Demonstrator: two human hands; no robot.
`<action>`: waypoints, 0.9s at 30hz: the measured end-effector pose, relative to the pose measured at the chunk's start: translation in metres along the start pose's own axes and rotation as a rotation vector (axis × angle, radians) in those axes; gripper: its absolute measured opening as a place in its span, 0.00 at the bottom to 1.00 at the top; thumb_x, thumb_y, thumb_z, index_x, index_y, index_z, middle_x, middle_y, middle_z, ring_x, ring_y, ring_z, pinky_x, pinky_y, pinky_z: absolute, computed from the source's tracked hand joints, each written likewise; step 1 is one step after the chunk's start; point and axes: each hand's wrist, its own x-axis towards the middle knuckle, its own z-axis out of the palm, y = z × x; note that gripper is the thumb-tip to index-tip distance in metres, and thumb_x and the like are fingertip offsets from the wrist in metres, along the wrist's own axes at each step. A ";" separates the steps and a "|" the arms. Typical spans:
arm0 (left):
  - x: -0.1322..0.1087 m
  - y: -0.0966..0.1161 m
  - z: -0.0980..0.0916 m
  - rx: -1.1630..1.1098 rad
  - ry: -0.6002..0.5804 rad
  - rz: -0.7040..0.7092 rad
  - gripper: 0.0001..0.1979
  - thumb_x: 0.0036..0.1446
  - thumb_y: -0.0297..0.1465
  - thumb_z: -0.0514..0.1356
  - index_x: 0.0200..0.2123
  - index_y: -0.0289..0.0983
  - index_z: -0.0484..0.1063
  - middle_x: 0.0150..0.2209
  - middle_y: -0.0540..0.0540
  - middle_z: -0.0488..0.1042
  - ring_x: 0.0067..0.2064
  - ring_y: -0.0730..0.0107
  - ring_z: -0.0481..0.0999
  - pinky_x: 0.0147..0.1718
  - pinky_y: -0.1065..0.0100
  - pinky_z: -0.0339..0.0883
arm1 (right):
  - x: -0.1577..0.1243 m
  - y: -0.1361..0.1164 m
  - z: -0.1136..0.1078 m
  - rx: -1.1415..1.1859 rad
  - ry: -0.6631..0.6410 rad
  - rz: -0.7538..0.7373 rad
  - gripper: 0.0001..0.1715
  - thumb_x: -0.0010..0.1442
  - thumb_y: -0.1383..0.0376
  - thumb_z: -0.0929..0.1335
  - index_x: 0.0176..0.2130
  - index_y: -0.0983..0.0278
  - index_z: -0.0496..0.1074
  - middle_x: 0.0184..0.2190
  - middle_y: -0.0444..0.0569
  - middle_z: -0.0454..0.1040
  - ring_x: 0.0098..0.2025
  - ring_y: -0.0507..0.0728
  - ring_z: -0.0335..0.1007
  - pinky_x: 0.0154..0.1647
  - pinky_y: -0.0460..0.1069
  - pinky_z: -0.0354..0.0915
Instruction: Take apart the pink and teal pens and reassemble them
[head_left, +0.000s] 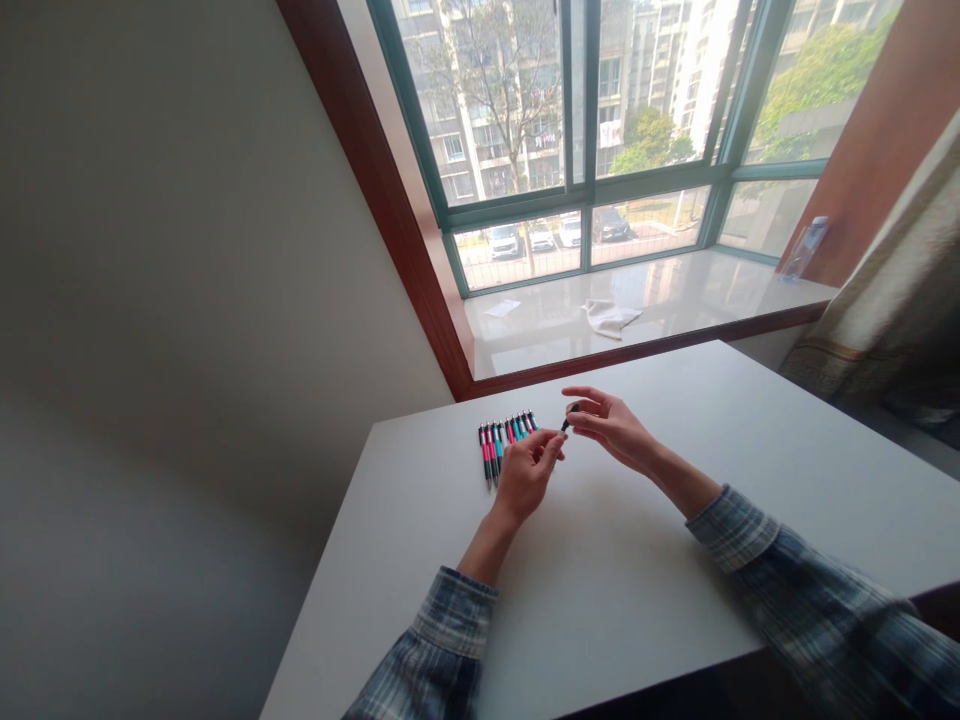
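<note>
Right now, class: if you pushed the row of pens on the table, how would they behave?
The pens look slim and round, so they would probably roll on the smooth white table. They seem stiff and light, likely easy to lift singly.

Open counter (750, 450) spreads through the right and lower middle of the frame, with room to pass. A row of pens (506, 440) blocks the centre, just beyond the left hand (525, 475), which meets the right hand (611, 425) on a small dark pen piece (568, 420). The wall (187, 300) closes the left side.
</note>
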 end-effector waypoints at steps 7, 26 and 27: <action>0.000 -0.005 0.002 -0.082 0.000 -0.005 0.20 0.67 0.46 0.57 0.41 0.37 0.81 0.31 0.45 0.80 0.28 0.70 0.74 0.27 0.71 0.66 | 0.001 -0.006 -0.008 0.135 0.052 -0.040 0.31 0.52 0.60 0.79 0.55 0.52 0.75 0.48 0.47 0.79 0.49 0.59 0.74 0.53 0.55 0.67; 0.007 -0.020 0.002 -0.411 0.073 -0.036 0.16 0.59 0.43 0.67 0.43 0.37 0.81 0.45 0.41 0.82 0.46 0.59 0.80 0.45 0.62 0.75 | 0.013 -0.012 -0.062 -0.201 0.405 -0.248 0.25 0.52 0.55 0.78 0.48 0.59 0.77 0.45 0.49 0.80 0.47 0.61 0.77 0.52 0.58 0.72; 0.007 -0.020 0.002 -0.433 0.077 -0.037 0.16 0.59 0.43 0.67 0.43 0.37 0.81 0.45 0.41 0.82 0.46 0.59 0.80 0.44 0.62 0.75 | 0.013 -0.013 -0.070 -0.340 0.474 -0.276 0.25 0.52 0.54 0.77 0.48 0.60 0.78 0.44 0.50 0.80 0.46 0.61 0.77 0.51 0.58 0.73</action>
